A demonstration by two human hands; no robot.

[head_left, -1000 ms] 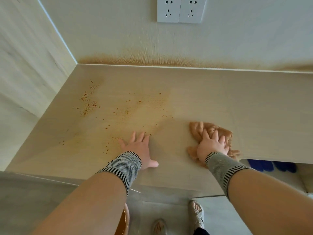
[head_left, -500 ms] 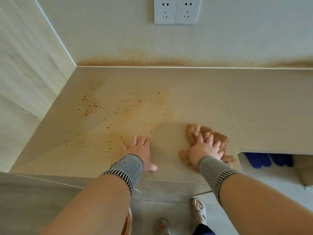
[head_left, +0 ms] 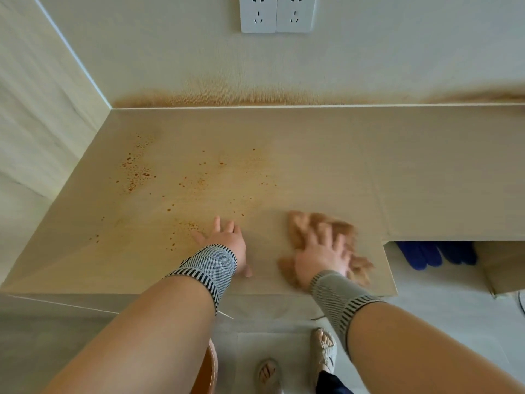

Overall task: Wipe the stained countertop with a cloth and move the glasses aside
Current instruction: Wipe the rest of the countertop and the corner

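The beige countertop (head_left: 326, 166) carries orange-brown spots and smears (head_left: 136, 172) across its left half. My right hand (head_left: 321, 257) presses flat on a crumpled tan cloth (head_left: 306, 226) near the front edge, blurred by motion. My left hand (head_left: 227, 243) lies flat on the bare counter to the left of the cloth, fingers spread, beside a patch of specks (head_left: 187, 226). No glasses are in view.
A brown stain band (head_left: 255, 95) runs along the wall's base behind the counter. Two white sockets (head_left: 277, 14) sit above. The counter ends at a notch on the right, with blue gloves (head_left: 434, 253) below. A round brown object (head_left: 208, 371) and my feet show below.
My right hand has slid the cloth leftward along the front of the counter, closer to my left hand. The left hand has stayed planted in about the same spot.
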